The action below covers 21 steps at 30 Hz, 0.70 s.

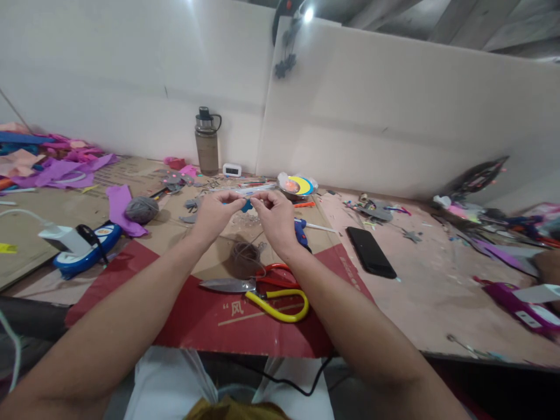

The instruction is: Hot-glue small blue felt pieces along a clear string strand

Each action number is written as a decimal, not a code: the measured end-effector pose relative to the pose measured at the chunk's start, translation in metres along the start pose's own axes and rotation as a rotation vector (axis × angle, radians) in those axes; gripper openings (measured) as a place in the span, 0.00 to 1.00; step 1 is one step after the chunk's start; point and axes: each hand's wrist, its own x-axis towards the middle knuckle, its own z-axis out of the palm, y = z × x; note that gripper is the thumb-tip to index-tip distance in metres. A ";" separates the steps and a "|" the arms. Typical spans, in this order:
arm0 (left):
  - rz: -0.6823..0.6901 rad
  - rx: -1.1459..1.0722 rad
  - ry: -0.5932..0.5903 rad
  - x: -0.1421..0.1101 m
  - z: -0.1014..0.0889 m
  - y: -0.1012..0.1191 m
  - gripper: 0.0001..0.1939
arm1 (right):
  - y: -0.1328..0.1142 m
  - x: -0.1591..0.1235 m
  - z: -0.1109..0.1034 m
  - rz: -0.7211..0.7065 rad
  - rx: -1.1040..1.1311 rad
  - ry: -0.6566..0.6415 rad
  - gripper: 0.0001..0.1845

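My left hand [219, 214] and my right hand [277, 219] meet above the middle of the cardboard, fingertips pinched together. Between them shows a small blue piece [247, 205], mostly covered by the fingers, so its exact kind is unclear. Below the hands lies a ball of brownish yarn [245, 256] with loose strands. Scissors [276, 318] with one red and one yellow handle rest nearer to me, on the red part of the cardboard [188, 326]. Behind my right wrist, a blue tool [300, 230], possibly a glue gun, is partly hidden.
A grey yarn ball [142, 209], a blue power strip [90, 251] and purple scraps [120, 204] lie left. Behind stand a water bottle [206, 146] and a small white digital clock [231, 170]. A black phone [371, 252] and purple power strip [520, 306] are right. Another person's hand [549, 271] shows at the right edge.
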 end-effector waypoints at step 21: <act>-0.033 -0.139 -0.146 0.003 0.002 0.000 0.10 | 0.013 0.004 0.003 0.138 0.134 -0.102 0.07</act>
